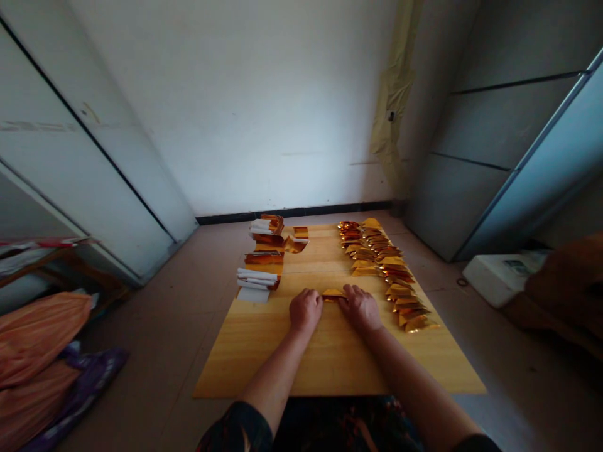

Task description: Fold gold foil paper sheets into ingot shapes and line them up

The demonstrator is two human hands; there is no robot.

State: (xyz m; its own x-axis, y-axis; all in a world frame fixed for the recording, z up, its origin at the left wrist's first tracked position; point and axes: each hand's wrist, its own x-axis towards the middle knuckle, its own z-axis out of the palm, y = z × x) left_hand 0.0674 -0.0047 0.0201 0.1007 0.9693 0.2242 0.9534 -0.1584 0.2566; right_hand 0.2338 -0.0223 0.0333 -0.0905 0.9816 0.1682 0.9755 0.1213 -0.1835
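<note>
Between my hands, over the middle of the wooden board [325, 370], is a folded piece of gold foil paper [333, 294]. My left hand [306, 311] has its fingers curled round the left end of the paper. The right end is gripped by my right hand [362, 307], its fingers bent over the edge. The fingertips and the underside of the paper are hidden. To the right of my hands lie rows of folded gold paper pieces [400, 285]. Stacks of gold sheets [264, 257] and white-backed sheets [257, 279] lie to the left.
A loose curled gold sheet [296, 245] rests near the board's far side. Beyond the board is a white wall [282, 125]. Cabinets stand at both sides, and a white box [494, 276] sits on the floor at right. Orange cloth [42, 339] hangs at left.
</note>
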